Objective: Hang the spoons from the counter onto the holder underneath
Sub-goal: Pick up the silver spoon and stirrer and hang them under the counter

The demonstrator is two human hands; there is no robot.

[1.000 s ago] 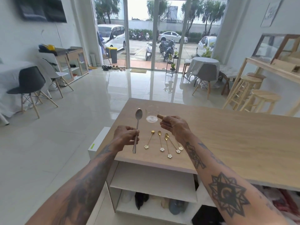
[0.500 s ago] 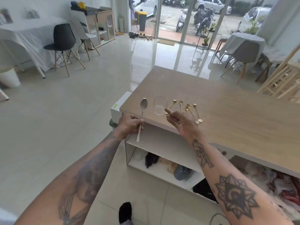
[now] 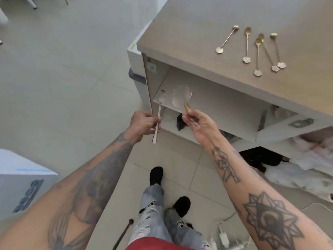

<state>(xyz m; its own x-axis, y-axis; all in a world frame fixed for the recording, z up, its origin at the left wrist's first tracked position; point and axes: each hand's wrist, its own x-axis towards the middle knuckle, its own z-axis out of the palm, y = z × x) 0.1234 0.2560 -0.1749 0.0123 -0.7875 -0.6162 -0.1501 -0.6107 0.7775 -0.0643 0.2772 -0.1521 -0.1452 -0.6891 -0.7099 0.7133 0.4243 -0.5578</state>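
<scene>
My left hand (image 3: 144, 123) is shut on a long silver spoon (image 3: 159, 112), bowl up, in front of the upper shelf (image 3: 221, 112) under the counter. My right hand (image 3: 200, 125) pinches a clear glass (image 3: 182, 96) by its rim, just right of the spoon's bowl. Several small gold spoons (image 3: 257, 49) with flower-shaped ends lie on the wooden counter top (image 3: 189, 29). A small white square fitting (image 3: 151, 66) sits on the cabinet's inner side wall above the spoon. I cannot make out a holder clearly.
A dark cloth (image 3: 181, 121) lies on the lower shelf. White bags and black items (image 3: 306, 159) fill the compartments on the right. My feet (image 3: 156, 175) stand on the tile floor, with cables (image 3: 223, 237) nearby. A white box (image 3: 23, 179) stands at the left.
The view has tipped down from the counter top to the shelves. Both hands dropped from counter height to the shelf opening, the left with the silver spoon, the right with the glass.
</scene>
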